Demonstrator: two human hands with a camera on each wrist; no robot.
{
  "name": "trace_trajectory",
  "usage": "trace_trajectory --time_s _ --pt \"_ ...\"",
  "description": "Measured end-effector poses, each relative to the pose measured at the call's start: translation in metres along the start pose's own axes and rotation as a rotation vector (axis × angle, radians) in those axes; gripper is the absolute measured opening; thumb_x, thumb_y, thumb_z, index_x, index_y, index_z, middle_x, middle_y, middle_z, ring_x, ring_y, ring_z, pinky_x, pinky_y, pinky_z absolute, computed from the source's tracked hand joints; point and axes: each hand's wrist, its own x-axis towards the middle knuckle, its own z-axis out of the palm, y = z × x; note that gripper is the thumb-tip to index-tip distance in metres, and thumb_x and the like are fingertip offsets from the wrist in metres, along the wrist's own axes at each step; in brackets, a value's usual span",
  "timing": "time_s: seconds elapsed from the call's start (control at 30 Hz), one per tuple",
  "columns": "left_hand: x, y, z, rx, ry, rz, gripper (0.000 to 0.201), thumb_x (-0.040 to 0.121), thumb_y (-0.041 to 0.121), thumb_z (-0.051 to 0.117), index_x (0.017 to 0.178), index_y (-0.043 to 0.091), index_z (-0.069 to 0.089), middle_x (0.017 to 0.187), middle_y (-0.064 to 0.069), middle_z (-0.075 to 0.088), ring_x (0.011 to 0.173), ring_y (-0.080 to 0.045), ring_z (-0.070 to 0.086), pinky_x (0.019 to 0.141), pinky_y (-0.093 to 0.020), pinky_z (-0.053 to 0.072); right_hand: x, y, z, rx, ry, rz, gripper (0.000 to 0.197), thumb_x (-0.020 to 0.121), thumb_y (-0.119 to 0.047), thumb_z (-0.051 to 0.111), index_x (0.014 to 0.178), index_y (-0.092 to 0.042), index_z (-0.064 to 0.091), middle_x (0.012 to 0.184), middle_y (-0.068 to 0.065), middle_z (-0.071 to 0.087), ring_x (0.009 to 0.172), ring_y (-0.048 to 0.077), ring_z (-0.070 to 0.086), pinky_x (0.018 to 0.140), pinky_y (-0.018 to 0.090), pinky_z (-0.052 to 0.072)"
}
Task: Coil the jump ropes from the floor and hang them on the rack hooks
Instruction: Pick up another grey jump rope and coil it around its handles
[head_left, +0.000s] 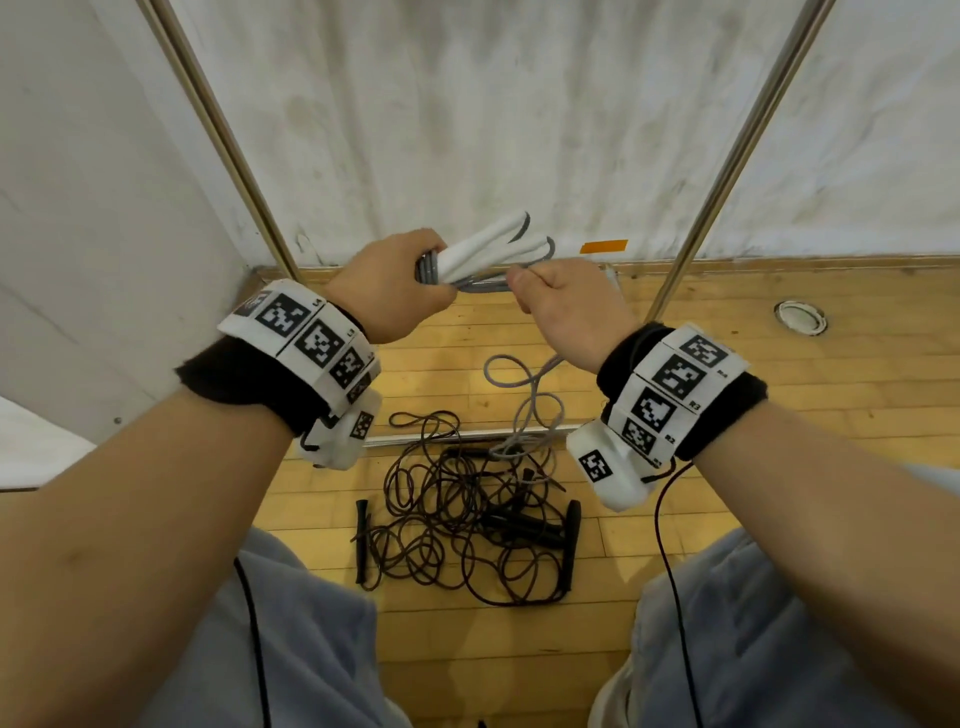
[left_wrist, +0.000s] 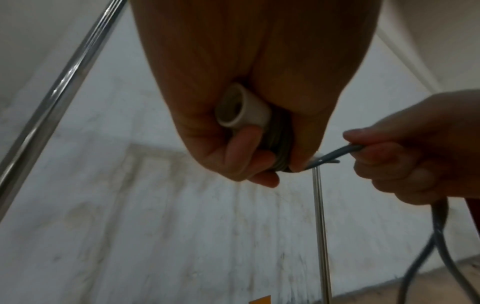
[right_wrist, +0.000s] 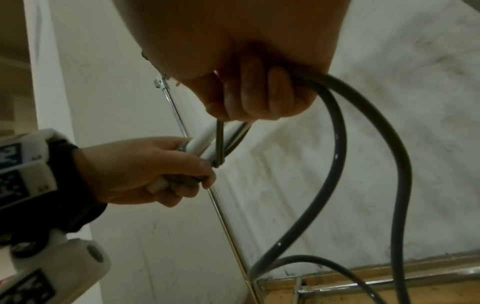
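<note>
My left hand (head_left: 400, 280) grips the two white handles (head_left: 493, 249) of a grey jump rope, with several turns of grey cord wound round them under the fingers (left_wrist: 279, 148). My right hand (head_left: 563, 296) pinches the grey cord (right_wrist: 337, 144) close beside the handles. Below the right hand the cord falls in loose loops (head_left: 524, 400) to the wooden floor. In the left wrist view a white handle end (left_wrist: 242, 109) pokes out of the left fist. A tangled pile of dark jump ropes (head_left: 462, 514) with black handles lies on the floor between my knees.
Two slanted metal rack poles (head_left: 228, 135) (head_left: 737, 156) rise on either side of my hands against a stained white wall. A rack base bar (head_left: 467, 434) lies across the floor. An orange tape strip (head_left: 603, 246) and a round floor fitting (head_left: 800, 317) are farther off.
</note>
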Motion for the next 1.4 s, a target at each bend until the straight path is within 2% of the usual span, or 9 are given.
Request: trace_trajectory --time_s 0.17,0.4,0.6,0.7,0.8,0.97,1.03,1.17,1.4 --pt "-0.002 0.005 0.015 0.149 -0.044 0.019 0.021 0.085 0.024 0.063 0.103 0.019 0.052 0.084 -0.001 0.058 0.074 -0.023 0.054 0.059 -0.029 0.036 -0.003 -0.004 0.003 0.025 -0.066 -0.017 0.044 0.099 -0.026 0.040 0.056 -0.015 0.040 0.049 -0.005 0.033 0.039 0.006 0.032 0.046 0.020 0.026" --pt "0.003 0.009 0.037 0.186 0.052 0.053 0.018 0.078 0.033 0.058 0.080 0.026 0.041 0.062 0.012 0.043 0.055 -0.002 0.037 0.047 -0.022 0.023 -0.012 -0.018 0.009 0.059 -0.110 -0.078 0.047 0.100 -0.024 0.038 0.053 -0.022 0.038 0.049 -0.009 0.034 0.042 -0.002 0.041 0.050 0.012 0.031" --pt "0.007 -0.009 0.048 0.297 0.043 -0.049 0.020 0.082 0.039 0.054 0.082 0.024 0.042 0.064 0.009 0.044 0.055 -0.010 0.038 0.046 -0.025 0.023 -0.013 -0.015 -0.001 -0.104 -0.139 -0.115 0.047 0.099 -0.034 0.037 0.063 -0.007 0.048 0.054 0.001 0.036 0.050 0.015 0.037 0.054 0.029 0.030" --pt "0.005 -0.015 0.052 0.411 0.013 -0.063 0.018 0.084 0.037 0.055 0.090 0.024 0.043 0.064 0.009 0.040 0.054 -0.012 0.036 0.046 -0.025 0.023 -0.011 -0.008 -0.013 -0.154 -0.110 -0.121 0.045 0.097 -0.036 0.044 0.059 -0.012 0.041 0.053 -0.002 0.031 0.046 0.008 0.035 0.047 0.021 0.026" --pt "0.005 -0.010 0.054 0.487 -0.021 -0.011 0.010 0.088 0.029 0.051 0.092 0.021 0.046 0.066 0.005 0.046 0.057 -0.018 0.043 0.050 -0.027 0.028 -0.005 0.000 -0.019 -0.142 -0.033 -0.093 0.037 0.097 -0.030 0.045 0.066 -0.012 0.053 0.053 -0.006 0.035 0.043 0.004 0.035 0.045 0.013 0.030" --pt "-0.003 0.006 0.058 0.540 -0.040 0.107 0.016 0.085 0.035 0.055 0.088 0.022 0.048 0.068 0.006 0.048 0.061 -0.019 0.049 0.052 -0.028 0.032 0.009 0.011 -0.023 -0.190 0.107 -0.036 0.034 0.097 -0.033 0.045 0.073 -0.014 0.058 0.058 -0.008 0.043 0.053 0.006 0.039 0.048 0.013 0.026" --pt "-0.007 0.011 0.058 0.509 -0.029 0.142 0.022 0.082 0.044 0.058 0.082 0.025 0.046 0.065 0.010 0.046 0.062 -0.019 0.049 0.051 -0.026 0.030 0.013 0.015 -0.026 -0.208 0.152 -0.021 0.033 0.097 -0.034 0.046 0.072 -0.017 0.058 0.058 -0.008 0.045 0.054 0.006 0.041 0.049 0.013 0.026" --pt "-0.012 0.019 0.051 0.372 -0.031 0.192 0.011 0.080 0.035 0.058 0.083 0.025 0.053 0.065 0.006 0.052 0.062 -0.022 0.052 0.053 -0.028 0.038 0.020 0.024 -0.034 -0.174 0.172 0.018 0.034 0.094 -0.038 0.050 0.074 -0.015 0.066 0.053 -0.007 0.044 0.049 0.007 0.040 0.046 0.015 0.027" --pt "-0.020 0.031 0.025 0.067 0.005 0.288 0.012 0.077 0.025 0.063 0.081 0.026 0.052 0.062 0.009 0.051 0.059 -0.019 0.049 0.048 -0.024 0.030 0.020 0.032 -0.048 0.174 -0.010 0.163 0.040 0.089 -0.047 0.057 0.061 -0.018 0.060 0.051 -0.004 0.045 0.048 0.010 0.040 0.052 0.021 0.033"
